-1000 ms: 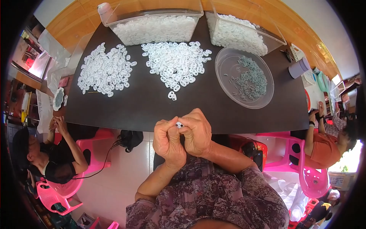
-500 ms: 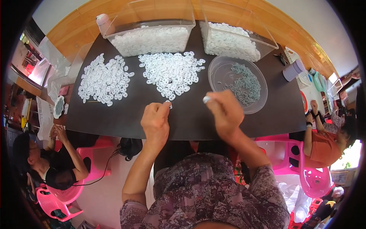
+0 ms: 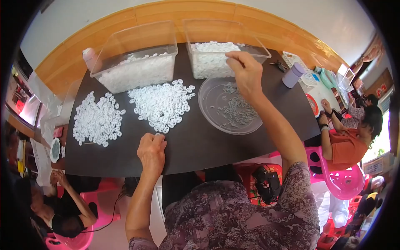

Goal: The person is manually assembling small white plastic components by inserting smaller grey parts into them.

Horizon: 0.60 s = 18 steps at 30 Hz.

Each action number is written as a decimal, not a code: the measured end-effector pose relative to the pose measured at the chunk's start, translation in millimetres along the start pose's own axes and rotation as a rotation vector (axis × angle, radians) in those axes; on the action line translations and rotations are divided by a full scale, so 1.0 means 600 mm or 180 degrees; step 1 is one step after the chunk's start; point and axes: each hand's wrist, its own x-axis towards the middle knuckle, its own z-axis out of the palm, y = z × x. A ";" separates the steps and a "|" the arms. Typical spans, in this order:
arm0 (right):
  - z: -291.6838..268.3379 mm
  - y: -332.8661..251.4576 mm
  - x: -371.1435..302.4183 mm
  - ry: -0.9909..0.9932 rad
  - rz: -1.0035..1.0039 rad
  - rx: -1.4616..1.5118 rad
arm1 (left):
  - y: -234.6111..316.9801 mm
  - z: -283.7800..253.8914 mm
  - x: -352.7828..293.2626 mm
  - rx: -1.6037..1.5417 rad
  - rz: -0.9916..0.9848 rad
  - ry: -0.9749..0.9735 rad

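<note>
My left hand (image 3: 151, 153) is closed above the front part of the dark table, just below the middle heap of small white oval plastic pieces (image 3: 161, 104). A bit of white shows at its fingertips, too small to make out. My right hand (image 3: 249, 76) is raised at the right clear plastic bin (image 3: 227, 49), thumb and fingers pinched together. What it holds, if anything, is lost against the white pieces behind. Beneath my right forearm lies a round clear tray (image 3: 209, 109) with many small grey-green pieces (image 3: 238, 110), partly covered by the arm.
Another heap of white ovals (image 3: 98, 120) lies left on the table (image 3: 200, 156). A left clear bin (image 3: 137, 73) holds more. A pink bottle (image 3: 89, 58), a lilac tumbler (image 3: 293, 75) and pliers (image 3: 280, 65) stand or lie around. People sit at both sides on pink chairs.
My right hand has moved from above the front of the table, with a white piece in its fingers, up and away to the right bin. My left hand stays closed near the middle heap. The view has shifted.
</note>
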 end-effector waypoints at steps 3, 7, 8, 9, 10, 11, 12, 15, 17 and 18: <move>0.002 0.044 0.055 0.0233 -0.0023 -0.0448 | -0.003 0.002 -0.004 -0.0007 0.0103 0.0057; 0.001 0.101 0.117 -0.0055 -0.0157 -0.1920 | -0.004 0.016 0.000 0.0382 0.0605 -0.0003; 0.005 0.109 0.114 -0.0073 -0.0141 -0.1921 | -0.004 0.017 -0.002 0.0380 0.0594 -0.0024; 0.007 0.117 0.108 -0.0076 -0.0302 -0.2078 | -0.003 0.018 -0.006 0.0605 0.0695 -0.0075; 0.011 0.114 0.106 -0.0078 -0.0473 -0.2227 | -0.005 0.020 -0.007 0.0835 0.0792 -0.0119; 0.014 0.110 0.095 -0.0087 -0.0464 -0.2232 | -0.006 0.020 -0.008 0.0828 0.0790 -0.0131; 0.018 0.105 0.073 -0.0062 -0.0743 -0.1904 | -0.006 0.019 -0.009 0.0863 0.0859 -0.0103; 0.022 0.082 -0.006 -0.0638 -0.1032 -0.1404 | -0.008 0.015 -0.014 0.0895 0.0934 -0.0117; 0.015 0.077 -0.058 -0.1588 -0.0783 -0.1364 | -0.005 0.013 -0.014 0.0897 0.0944 -0.0145; 0.014 0.080 -0.080 -0.1589 -0.0776 -0.1379 | -0.001 0.011 -0.012 0.0906 0.0981 -0.0272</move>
